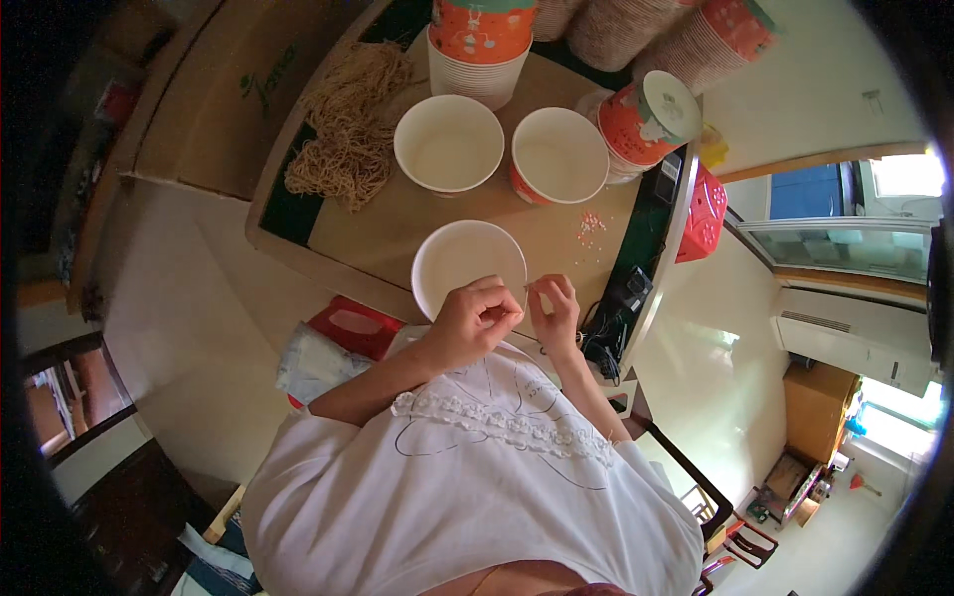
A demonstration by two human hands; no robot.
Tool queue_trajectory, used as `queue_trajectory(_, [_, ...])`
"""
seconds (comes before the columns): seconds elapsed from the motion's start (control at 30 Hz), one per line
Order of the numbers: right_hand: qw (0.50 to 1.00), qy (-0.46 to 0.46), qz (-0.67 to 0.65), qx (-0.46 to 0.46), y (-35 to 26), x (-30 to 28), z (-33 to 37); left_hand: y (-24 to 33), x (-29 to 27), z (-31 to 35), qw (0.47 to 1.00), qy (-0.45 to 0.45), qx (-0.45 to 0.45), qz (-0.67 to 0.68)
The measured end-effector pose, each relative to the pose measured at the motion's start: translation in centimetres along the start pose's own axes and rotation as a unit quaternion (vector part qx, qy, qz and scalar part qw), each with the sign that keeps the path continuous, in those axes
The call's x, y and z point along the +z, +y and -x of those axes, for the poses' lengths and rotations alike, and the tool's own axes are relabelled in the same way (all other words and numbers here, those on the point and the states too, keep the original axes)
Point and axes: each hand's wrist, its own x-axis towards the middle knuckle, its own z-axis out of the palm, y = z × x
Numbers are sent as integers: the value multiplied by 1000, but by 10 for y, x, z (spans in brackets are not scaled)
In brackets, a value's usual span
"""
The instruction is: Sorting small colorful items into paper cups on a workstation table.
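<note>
The left hand (469,323) and right hand (556,316) sit close together, fingers (494,297) drawn in; anything pinched between them is too small to tell. The left overlaps the near rim of a white bowl (462,260) on the brown surface (368,233). Beyond stand two more open bowls, one plain-looking (448,147), one orange-sided (559,156), with a tangled bundle of tan strands (348,129) to their left. Pink and white bits (590,228) lie scattered to the right, near black cables (602,348).
</note>
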Motion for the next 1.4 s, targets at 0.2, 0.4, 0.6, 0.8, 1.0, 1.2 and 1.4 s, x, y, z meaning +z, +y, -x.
queue_trajectory(0.2, [978, -117, -91, 146, 26, -14, -1, 7, 1, -2, 993, -96, 24, -57])
queue_trajectory(0.4, [980, -174, 79, 63, -30, -1, -69, 16, 7, 3, 967, -191, 95, -138])
queue_trajectory(0.6, [960, -160, 47, 224, 23, -7, -46, 20, -84, 11, 944, 7, 99, -316])
queue_trajectory(0.8, [949, -48, -145, 277, -12, -10, -14, -43, -105, 30, 892, 218, -55, -393])
queue_trajectory(1.0, [956, -19, -113, 270, -25, 4, 22, -55, -89, 3, 957, 261, -126, -7])
queue_trajectory(1.2, [932, -75, -217, 282, -59, -23, 10, -31, -34, -5, 991, -2, -64, 117])
queue_trajectory(1.4, [690, -98, -600, 393, -56, -19, 1, -18, 4, 4, 964, -247, -16, -99])
